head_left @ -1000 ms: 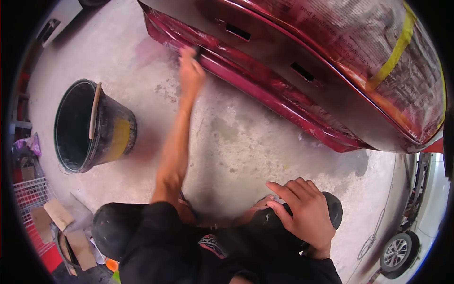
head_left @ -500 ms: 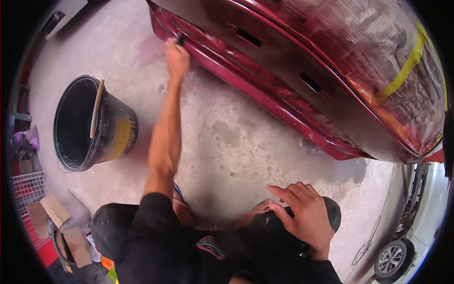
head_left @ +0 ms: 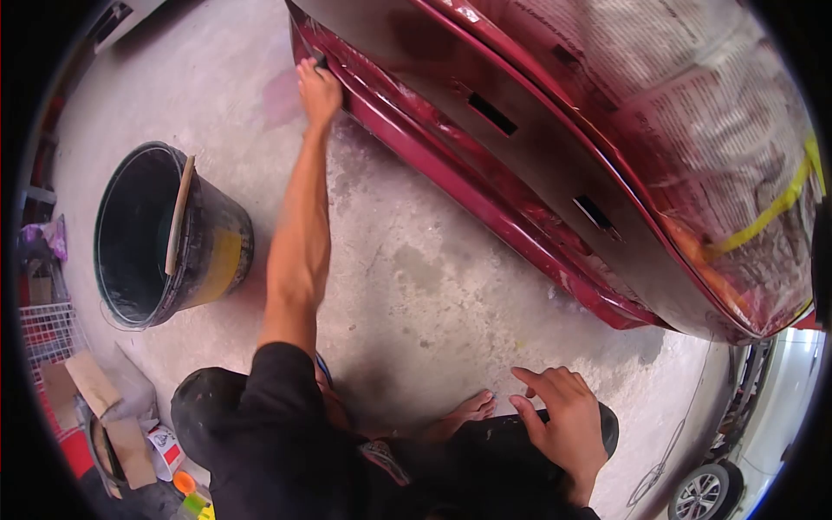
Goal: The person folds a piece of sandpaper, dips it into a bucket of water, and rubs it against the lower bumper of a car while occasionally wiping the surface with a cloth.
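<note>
My left hand reaches far forward at the end of a straight arm. Its fingers are closed on a small black block, mostly hidden by the hand, at the left end of a glossy dark red car body panel. Whether the block presses on the paint is hard to make out. Over my right knee, my right hand hangs with nothing in it, thumb and fingers apart. Two dark rectangular slots show in the panel's face, and newspaper with yellow tape covers the area above.
A black bucket with a wooden stick across its rim stands at the left. Cardboard pieces and a white wire rack lie lower left. A silver car wheel is at lower right. Concrete floor lies between.
The panel appears shifted slightly right and down as the view turns. My left hand has moved a little with the block along the panel's left end. My right hand stays over the knee.
</note>
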Available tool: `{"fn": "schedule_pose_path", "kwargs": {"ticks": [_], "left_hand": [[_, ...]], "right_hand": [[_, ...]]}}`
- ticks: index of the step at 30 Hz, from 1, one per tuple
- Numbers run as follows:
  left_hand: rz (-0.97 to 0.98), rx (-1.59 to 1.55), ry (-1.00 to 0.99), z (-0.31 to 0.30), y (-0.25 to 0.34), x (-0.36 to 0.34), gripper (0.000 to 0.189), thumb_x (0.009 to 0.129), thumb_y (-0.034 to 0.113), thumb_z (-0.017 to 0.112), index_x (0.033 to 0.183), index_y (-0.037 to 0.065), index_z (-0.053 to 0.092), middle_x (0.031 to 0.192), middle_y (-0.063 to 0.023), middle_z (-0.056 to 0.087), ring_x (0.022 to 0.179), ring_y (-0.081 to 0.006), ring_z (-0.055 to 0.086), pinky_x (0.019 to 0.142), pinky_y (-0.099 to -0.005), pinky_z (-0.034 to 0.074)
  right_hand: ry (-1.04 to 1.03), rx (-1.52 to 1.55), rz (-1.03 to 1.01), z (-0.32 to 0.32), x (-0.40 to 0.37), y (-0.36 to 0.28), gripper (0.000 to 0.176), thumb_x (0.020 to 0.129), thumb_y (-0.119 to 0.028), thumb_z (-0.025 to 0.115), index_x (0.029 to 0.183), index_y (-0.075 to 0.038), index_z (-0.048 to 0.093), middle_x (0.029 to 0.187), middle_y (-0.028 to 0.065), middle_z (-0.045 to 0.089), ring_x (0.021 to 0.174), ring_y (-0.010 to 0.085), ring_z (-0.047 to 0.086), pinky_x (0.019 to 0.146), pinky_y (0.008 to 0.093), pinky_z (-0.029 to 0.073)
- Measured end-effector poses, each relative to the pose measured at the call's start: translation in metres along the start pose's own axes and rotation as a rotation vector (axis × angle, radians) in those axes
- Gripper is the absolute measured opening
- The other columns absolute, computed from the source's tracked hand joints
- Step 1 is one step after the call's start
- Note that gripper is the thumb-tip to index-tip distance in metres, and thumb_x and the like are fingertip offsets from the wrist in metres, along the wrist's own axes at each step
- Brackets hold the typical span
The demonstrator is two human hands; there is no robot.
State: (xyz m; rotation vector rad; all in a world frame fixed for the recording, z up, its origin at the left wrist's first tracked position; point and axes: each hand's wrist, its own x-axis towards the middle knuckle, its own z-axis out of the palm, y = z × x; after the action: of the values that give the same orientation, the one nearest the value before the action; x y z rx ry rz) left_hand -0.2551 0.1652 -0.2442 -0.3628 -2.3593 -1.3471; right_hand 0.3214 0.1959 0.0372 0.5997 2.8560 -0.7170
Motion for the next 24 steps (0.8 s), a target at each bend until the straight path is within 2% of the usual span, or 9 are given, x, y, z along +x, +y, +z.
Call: {"fn": "schedule_pose_path", "kwargs": {"ticks": [3,8,11,14,17,18,20,21,24], "left_hand": [[-0.073,-0.06,-0.084,-0.009,-0.003,0.029,0.049,0.107,0.021,0.04,0.145,-0.006,0.052,0.15,-0.0314,0.054,0.145,-0.0486,0.044,0.122,-0.0526,0.035],[0.181,-0.097,0.079,0.001,0.042,-0.119,0.053,0.105,0.012,0.044,0.152,-0.014,0.042,0.154,-0.0313,0.05,0.149,-0.048,0.04,0.123,-0.0506,0.034],[0.125,-0.116,0.102,0.002,0.031,-0.082,0.053,0.105,0.012,0.043,0.151,-0.014,0.042,0.155,-0.0323,0.048,0.152,-0.0471,0.037,0.125,-0.0493,0.032],[-0.031,-0.008,0.042,-0.002,-0.013,0.021,0.04,0.103,0.015,0.045,0.135,-0.006,0.056,0.134,-0.0342,0.06,0.125,-0.0517,0.058,0.105,-0.055,0.047],[0.047,0.062,0.081,0.004,-0.025,0.033,0.033,0.102,0.015,0.045,0.126,-0.002,0.058,0.122,-0.0324,0.062,0.11,-0.0525,0.062,0.095,-0.059,0.047],[-0.032,0.026,0.008,-0.013,0.013,0.001,0.041,0.103,0.014,0.045,0.137,-0.007,0.055,0.13,-0.034,0.062,0.121,-0.0523,0.06,0.105,-0.056,0.046],[0.179,-0.026,0.139,0.005,0.027,-0.077,0.05,0.102,0.009,0.045,0.147,-0.014,0.045,0.14,-0.0357,0.057,0.135,-0.0521,0.052,0.116,-0.0526,0.041],[0.234,-0.087,0.033,-0.004,0.051,-0.122,0.058,0.102,0.005,0.045,0.153,-0.019,0.034,0.151,-0.0359,0.051,0.147,-0.0498,0.042,0.125,-0.0487,0.032],[0.296,-0.192,-0.153,-0.025,0.124,-0.248,0.064,0.098,0.0,0.045,0.159,-0.014,0.031,0.167,-0.0311,0.032,0.159,-0.0445,0.025,0.131,-0.0489,0.021]], "right_hand": [[0.001,-0.008,0.04,-0.003,0.002,0.001,0.034,0.086,-0.014,0.081,0.118,-0.006,0.075,0.086,0.0077,0.068,0.084,0.0288,0.065,0.079,0.0399,0.05],[-0.022,0.013,0.012,0.001,0.023,-0.009,0.035,0.085,-0.014,0.081,0.118,-0.006,0.075,0.085,0.0074,0.067,0.084,0.029,0.065,0.078,0.04,0.05],[-0.056,0.017,0.007,0.003,0.029,-0.012,0.034,0.085,-0.014,0.081,0.118,-0.007,0.075,0.085,0.0074,0.067,0.084,0.0292,0.065,0.077,0.04,0.05],[-0.074,0.002,0.018,0.002,0.022,-0.011,0.035,0.086,-0.016,0.08,0.12,-0.008,0.075,0.087,0.0071,0.067,0.085,0.0284,0.065,0.077,0.0397,0.05],[-0.053,-0.053,0.028,0.001,0.011,-0.006,0.036,0.088,-0.02,0.079,0.121,-0.008,0.074,0.09,0.0065,0.067,0.086,0.0267,0.064,0.078,0.0388,0.051],[-0.044,-0.066,0.022,0.0,0.013,-0.006,0.036,0.088,-0.021,0.079,0.121,-0.008,0.074,0.09,0.0066,0.066,0.086,0.0267,0.064,0.078,0.0388,0.051],[-0.014,-0.048,-0.003,-0.002,0.017,-0.012,0.034,0.09,-0.022,0.079,0.12,-0.007,0.074,0.089,0.0066,0.065,0.085,0.0264,0.063,0.078,0.0384,0.051],[-0.026,-0.021,-0.029,-0.002,0.018,-0.016,0.035,0.09,-0.022,0.079,0.12,-0.007,0.073,0.089,0.0066,0.065,0.086,0.0262,0.063,0.079,0.0382,0.051],[-0.054,0.013,-0.101,-0.001,0.021,-0.022,0.035,0.09,-0.024,0.078,0.121,-0.007,0.073,0.09,0.0064,0.065,0.086,0.0256,0.063,0.08,0.0378,0.051]]}}
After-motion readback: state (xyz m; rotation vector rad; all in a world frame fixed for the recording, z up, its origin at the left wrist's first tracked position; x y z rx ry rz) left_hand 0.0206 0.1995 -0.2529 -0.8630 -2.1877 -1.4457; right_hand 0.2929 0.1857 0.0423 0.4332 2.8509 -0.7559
